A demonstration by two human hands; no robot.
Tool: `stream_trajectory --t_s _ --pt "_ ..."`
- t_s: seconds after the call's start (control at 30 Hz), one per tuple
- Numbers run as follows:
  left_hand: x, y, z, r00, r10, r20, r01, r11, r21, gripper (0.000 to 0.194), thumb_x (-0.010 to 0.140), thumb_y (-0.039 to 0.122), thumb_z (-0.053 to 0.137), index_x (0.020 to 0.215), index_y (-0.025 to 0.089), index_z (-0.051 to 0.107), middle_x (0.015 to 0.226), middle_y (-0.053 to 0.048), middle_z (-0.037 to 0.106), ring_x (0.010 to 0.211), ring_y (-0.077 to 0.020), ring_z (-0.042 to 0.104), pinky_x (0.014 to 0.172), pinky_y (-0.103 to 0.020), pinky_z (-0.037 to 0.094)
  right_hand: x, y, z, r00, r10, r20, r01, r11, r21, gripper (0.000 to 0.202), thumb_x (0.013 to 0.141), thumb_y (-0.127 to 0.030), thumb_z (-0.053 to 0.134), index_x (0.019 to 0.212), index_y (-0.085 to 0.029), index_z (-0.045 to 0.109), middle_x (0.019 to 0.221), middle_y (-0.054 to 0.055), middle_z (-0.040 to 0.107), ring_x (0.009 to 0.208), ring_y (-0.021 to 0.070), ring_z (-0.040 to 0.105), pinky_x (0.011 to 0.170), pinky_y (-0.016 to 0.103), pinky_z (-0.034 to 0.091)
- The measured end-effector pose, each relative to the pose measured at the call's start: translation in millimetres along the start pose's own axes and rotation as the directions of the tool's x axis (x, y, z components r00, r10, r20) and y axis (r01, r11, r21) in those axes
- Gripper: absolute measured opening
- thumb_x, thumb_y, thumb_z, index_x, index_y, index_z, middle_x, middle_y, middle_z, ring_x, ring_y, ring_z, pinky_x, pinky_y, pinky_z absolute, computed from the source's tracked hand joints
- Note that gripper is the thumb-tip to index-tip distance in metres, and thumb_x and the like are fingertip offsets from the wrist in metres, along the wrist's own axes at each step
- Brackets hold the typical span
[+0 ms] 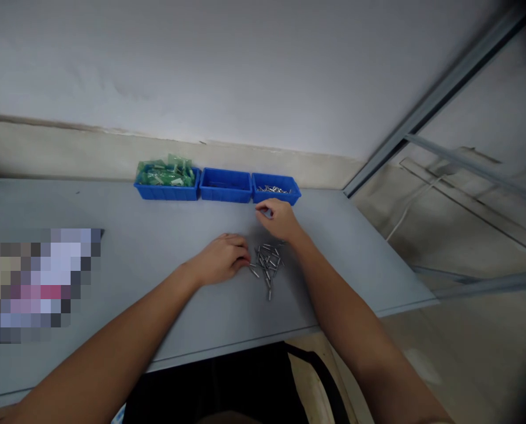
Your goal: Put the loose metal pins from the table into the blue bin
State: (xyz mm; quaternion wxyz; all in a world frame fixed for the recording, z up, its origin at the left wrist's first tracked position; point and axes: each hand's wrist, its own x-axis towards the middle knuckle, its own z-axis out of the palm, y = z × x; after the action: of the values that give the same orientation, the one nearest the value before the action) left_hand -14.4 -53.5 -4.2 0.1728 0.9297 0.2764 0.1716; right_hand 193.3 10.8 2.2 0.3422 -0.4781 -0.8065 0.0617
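Several small metal pins [268, 262] lie in a loose pile on the grey table. Just left of the pile is my left hand [226, 259], its fingers curled and its fingertips touching the pins at the pile's edge; what they pinch is too small to name. My right hand [276, 217] is above the table behind the pile, just in front of the right blue bin [275, 182]. Its thumb and forefinger are bent toward each other, and anything between them is too small to make out. More metal pins lie inside that bin.
A middle blue bin [226, 185] stands beside a left blue bin [167, 192] filled with green packets [168, 172]. At the left of the table [157, 229] is a pixelated area. A metal frame [413, 132] rises at the right.
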Motion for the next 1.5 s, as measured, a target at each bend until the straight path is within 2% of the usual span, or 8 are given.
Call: stream_trajectory --t_s 0.2,0.4,0.67,0.8,1.07,1.2,1.3,1.5 --pt "0 -3 3.9 1.0 0.001 -0.002 -0.001 0.996 0.089 0.018 0.09 0.018 0.047 0.084 0.016 0.064 0.087 -0.006 0.059 0.084 -0.019 0.056 0.081 -0.034 0.043 0 -10 3 0.995 -0.092 0.038 0.091 0.996 0.011 0.014 0.078 -0.018 0.055 0.083 -0.017 0.069 0.084 0.006 0.071 0.08 0.0176 0.062 0.077 0.032 0.047" --pt "-2 -8 -1.8 0.97 -0.183 -0.161 0.176 0.983 -0.059 0.015 0.087 0.015 0.043 0.085 0.015 0.058 0.083 -0.006 0.06 0.078 -0.0186 0.056 0.076 -0.032 0.045 -1 -15 -1 0.989 0.062 0.135 -0.105 0.936 0.337 0.018 0.082 -0.022 0.054 0.089 -0.018 0.069 0.082 0.003 0.071 0.072 0.0142 0.062 0.066 0.028 0.046" --pt "3 -15 -1.5 0.671 -0.624 -0.401 0.518 0.781 -0.348 0.018 0.087 0.025 0.041 0.087 0.016 0.056 0.084 -0.008 0.064 0.077 -0.0203 0.057 0.073 -0.033 0.043 -3 -24 0 0.939 0.048 0.34 -0.283 0.67 0.687 0.043 0.076 -0.015 0.053 0.116 -0.025 0.065 0.107 0.005 0.071 0.083 0.0156 0.066 0.068 0.03 0.05" --pt "3 -16 -3.1 0.605 -0.684 -0.407 0.563 0.729 -0.388 0.02 0.087 0.028 0.041 0.086 0.016 0.057 0.082 -0.007 0.064 0.074 -0.02 0.057 0.073 -0.033 0.042 -4 -31 0 0.926 -0.054 0.375 -0.235 0.694 0.681 0.055 0.07 -0.008 0.05 0.119 -0.027 0.063 0.115 0.003 0.068 0.091 0.0167 0.067 0.081 0.035 0.051" --pt "4 -8 -4.4 0.608 -0.672 -0.422 0.529 0.74 -0.416 0.022 0.087 0.032 0.044 0.086 0.017 0.059 0.074 -0.004 0.062 0.068 -0.0175 0.056 0.072 -0.031 0.043 -4 -39 -3 0.939 -0.029 0.342 -0.132 0.889 0.439 0.057 0.071 -0.008 0.049 0.123 -0.026 0.061 0.116 0.003 0.068 0.1 0.02 0.065 0.074 0.032 0.054" --pt "4 -8 -3.6 0.631 -0.648 -0.425 0.519 0.761 -0.389 0.023 0.087 0.031 0.044 0.091 0.016 0.06 0.08 -0.005 0.064 0.07 -0.0172 0.057 0.072 -0.032 0.045 1 -8 -1 0.989 0.123 0.085 -0.141 0.955 0.261 0.059 0.072 -0.013 0.052 0.129 -0.025 0.057 0.127 0.003 0.062 0.109 0.0226 0.061 0.09 0.04 0.051" --pt "2 -11 -0.1 0.664 -0.608 -0.437 0.509 0.794 -0.332 0.021 0.085 0.027 0.046 0.095 0.015 0.06 0.083 -0.006 0.064 0.072 -0.0172 0.058 0.075 -0.031 0.046 4 26 -6 0.974 0.174 -0.144 -0.171 0.985 0.03 0.063 0.071 -0.015 0.052 0.135 -0.017 0.051 0.136 0.008 0.054 0.129 0.0271 0.046 0.108 0.047 0.036" --pt "1 -15 6.3 0.722 -0.526 -0.449 0.471 0.85 -0.238 0.018 0.083 0.021 0.047 0.094 0.016 0.06 0.085 -0.007 0.063 0.077 -0.0175 0.059 0.077 -0.031 0.048 0 70 -15 0.943 0.283 -0.175 -0.319 0.918 -0.236 0.072 0.071 -0.022 0.056 0.141 -0.012 0.041 0.145 0.013 0.042 0.141 0.0377 0.02 0.109 0.061 0.024"
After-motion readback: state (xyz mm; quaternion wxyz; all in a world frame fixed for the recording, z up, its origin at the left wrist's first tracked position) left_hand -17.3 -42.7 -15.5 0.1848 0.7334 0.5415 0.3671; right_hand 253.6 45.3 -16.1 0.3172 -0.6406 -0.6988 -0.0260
